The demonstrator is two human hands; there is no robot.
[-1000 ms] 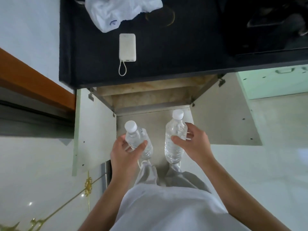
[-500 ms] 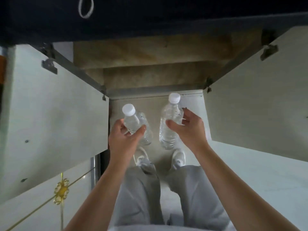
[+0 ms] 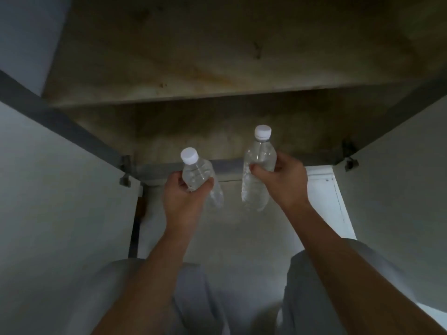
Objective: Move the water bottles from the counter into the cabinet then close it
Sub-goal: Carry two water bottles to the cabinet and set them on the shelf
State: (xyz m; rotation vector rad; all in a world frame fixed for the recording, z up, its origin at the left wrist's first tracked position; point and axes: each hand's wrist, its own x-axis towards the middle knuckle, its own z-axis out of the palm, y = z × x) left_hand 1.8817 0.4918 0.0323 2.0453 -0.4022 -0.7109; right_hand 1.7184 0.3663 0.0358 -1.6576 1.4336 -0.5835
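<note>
Both bottles have moved up and in toward the cabinet (image 3: 217,131) mouth since half a second ago. The view has dropped low and close, and the scene is much dimmer now.

Left grip (image 3: 185,201): fingers and thumb curled round the left bottle (image 3: 196,174) at mid-body, base toward the person, white cap tipped up and away. The cap sits level with the grey bottom rail (image 3: 227,166) of the frame.

Right grip (image 3: 285,182): thumb and fingers wrapped round the right bottle (image 3: 260,155) just below its shoulder. It's held higher and nearer upright than the left one, and its cap overlaps the dark lower compartment.

The bottles are apart, not touching each other. Both are in the air at the cabinet front, over the pale floor (image 3: 242,233). Can't tell whether either has crossed the rail yet.

Cabinet is open, with left door (image 3: 60,189) and right door (image 3: 399,177) swung wide to either side. A stained brown shelf (image 3: 217,68) splits the inside into upper and lower spaces. Nothing visible stands on it.

Grey trousers (image 3: 193,298) show at bottom, knees spread either side of the forearms.
</note>
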